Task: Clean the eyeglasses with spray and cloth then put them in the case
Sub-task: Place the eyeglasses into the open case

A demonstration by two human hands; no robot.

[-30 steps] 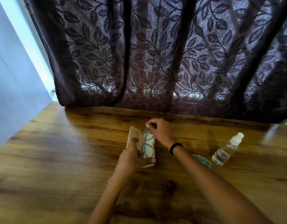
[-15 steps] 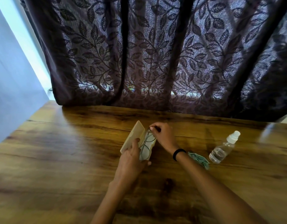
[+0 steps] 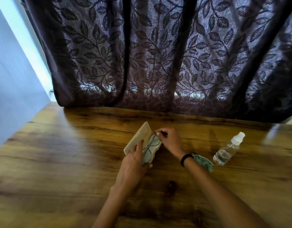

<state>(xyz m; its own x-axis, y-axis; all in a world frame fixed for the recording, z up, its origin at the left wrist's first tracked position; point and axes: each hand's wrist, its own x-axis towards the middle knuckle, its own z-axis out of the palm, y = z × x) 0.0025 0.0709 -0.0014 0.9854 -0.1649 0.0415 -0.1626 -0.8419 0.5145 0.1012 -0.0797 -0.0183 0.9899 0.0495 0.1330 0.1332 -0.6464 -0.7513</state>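
Note:
A beige eyeglass case [image 3: 138, 139] lies open on the wooden table [image 3: 59, 153], its lid tilted up to the left. Thin-framed eyeglasses [image 3: 152, 144] lie folded inside it. My left hand [image 3: 133, 163] grips the near end of the case, thumb on the lid. My right hand [image 3: 170, 141] pinches the far end of the eyeglasses at the case's upper end. A clear spray bottle [image 3: 228, 149] with a white cap stands to the right. A green cloth [image 3: 203, 162] lies crumpled beside my right wrist, partly hidden by it.
A dark leaf-patterned curtain [image 3: 158, 55] hangs along the table's far edge. A pale wall [image 3: 13, 79] stands at the left. A black band is on my right wrist [image 3: 185, 159].
The case has turned so its lid leans further left and open. The eyeglasses have settled lower into the case, with my right hand still at their far end.

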